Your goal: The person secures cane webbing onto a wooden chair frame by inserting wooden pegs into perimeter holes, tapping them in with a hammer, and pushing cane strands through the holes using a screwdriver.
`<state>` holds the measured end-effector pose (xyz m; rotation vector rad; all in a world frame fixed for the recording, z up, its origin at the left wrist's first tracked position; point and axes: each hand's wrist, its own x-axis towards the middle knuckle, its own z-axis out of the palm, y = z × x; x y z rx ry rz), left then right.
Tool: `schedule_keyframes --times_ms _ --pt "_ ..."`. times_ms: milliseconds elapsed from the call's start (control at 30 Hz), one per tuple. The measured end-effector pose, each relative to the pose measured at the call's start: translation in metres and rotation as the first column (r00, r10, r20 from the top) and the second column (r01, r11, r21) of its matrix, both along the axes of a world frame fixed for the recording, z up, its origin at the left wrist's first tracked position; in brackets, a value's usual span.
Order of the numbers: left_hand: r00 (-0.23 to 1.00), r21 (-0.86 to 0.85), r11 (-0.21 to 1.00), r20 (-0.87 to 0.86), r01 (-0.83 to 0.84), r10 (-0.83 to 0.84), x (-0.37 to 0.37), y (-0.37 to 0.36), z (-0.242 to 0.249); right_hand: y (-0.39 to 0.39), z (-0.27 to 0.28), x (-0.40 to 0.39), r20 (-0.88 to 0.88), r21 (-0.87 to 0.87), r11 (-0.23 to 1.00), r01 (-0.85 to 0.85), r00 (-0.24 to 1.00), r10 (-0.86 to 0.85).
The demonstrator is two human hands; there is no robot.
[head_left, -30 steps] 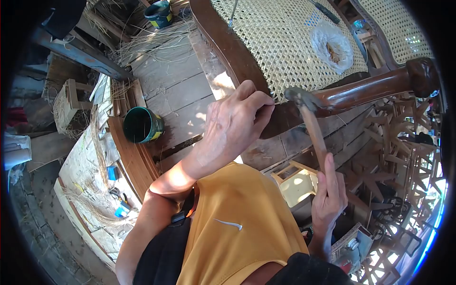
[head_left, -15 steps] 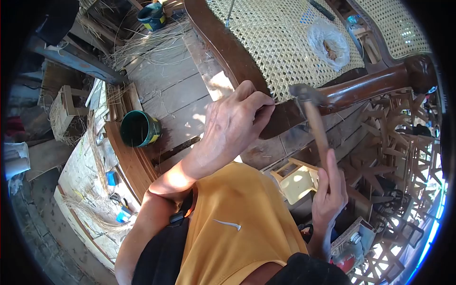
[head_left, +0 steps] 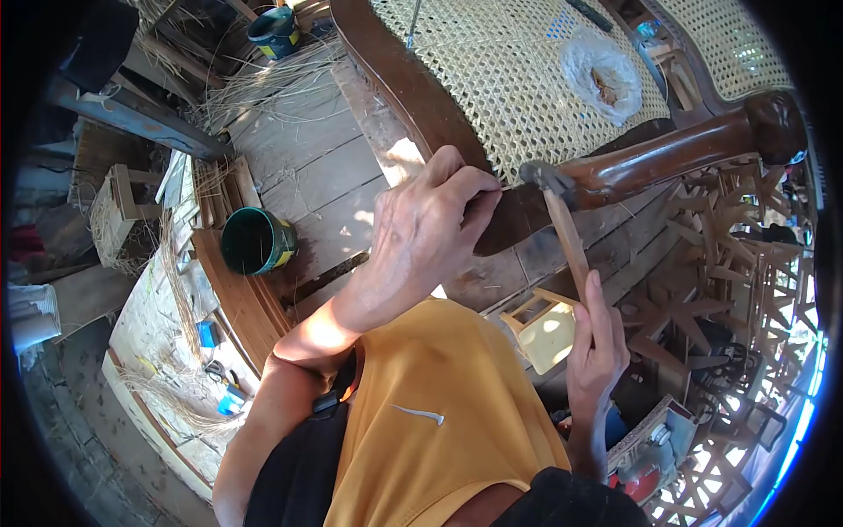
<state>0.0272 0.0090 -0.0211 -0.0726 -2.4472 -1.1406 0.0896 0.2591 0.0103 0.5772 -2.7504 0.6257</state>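
My right hand point(head_left: 598, 358) grips the wooden handle of a hammer point(head_left: 569, 239). The hammer's dark metal head is over the front corner of a woven cane seat point(head_left: 518, 88), close to my left fingertips. My left hand point(head_left: 428, 215) is closed at that corner, its thumb and finger pinched together over the brown wooden seat frame point(head_left: 420, 110). What it pinches is too small or hidden to make out. On the cane lies an open clear plastic bag point(head_left: 575, 70) with small brown bits inside. A thin metal tool point(head_left: 413, 25) rests at the cane's left edge.
A green bucket point(head_left: 248, 240) stands on the floor at left, with another bucket point(head_left: 274, 33) farther back. Loose cane strands point(head_left: 281, 97) litter the floor. A small wooden stool point(head_left: 546, 336) is below the seat. Stacked wooden frames point(head_left: 711, 255) crowd the right side.
The hammer head has shifted slightly left, toward my left fingertips, and my right hand has moved a little left with it. My left hand stays pinched at the seat corner.
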Motion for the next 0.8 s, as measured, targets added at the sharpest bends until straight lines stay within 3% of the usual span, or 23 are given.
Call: schedule_keyframes --times_ms 167,267,367,467,800 --pt "0.999 0.005 1.000 0.048 0.007 -0.007 -0.001 -0.004 0.002 -0.010 0.001 -0.004 0.120 -0.042 0.999 0.021 0.993 -0.016" --pt "0.995 0.087 0.996 0.092 0.034 -0.042 -0.004 -0.010 0.008 -0.004 -0.005 -0.006 -0.017 -0.054 0.999 -0.001 1.000 0.000" --pt "0.973 0.111 0.988 0.192 0.104 -0.124 -0.006 -0.019 0.021 -0.010 0.003 -0.003 0.184 -0.015 0.999 0.044 0.982 -0.040" --pt "0.971 0.096 0.983 0.168 0.157 -0.172 -0.014 -0.024 0.019 -0.008 0.002 -0.007 0.098 -0.057 0.998 0.024 0.995 -0.019" --pt "0.941 0.016 0.966 0.223 0.258 -0.255 -0.029 -0.039 0.024 -0.001 0.005 -0.002 0.078 -0.020 1.000 0.017 0.997 -0.015"
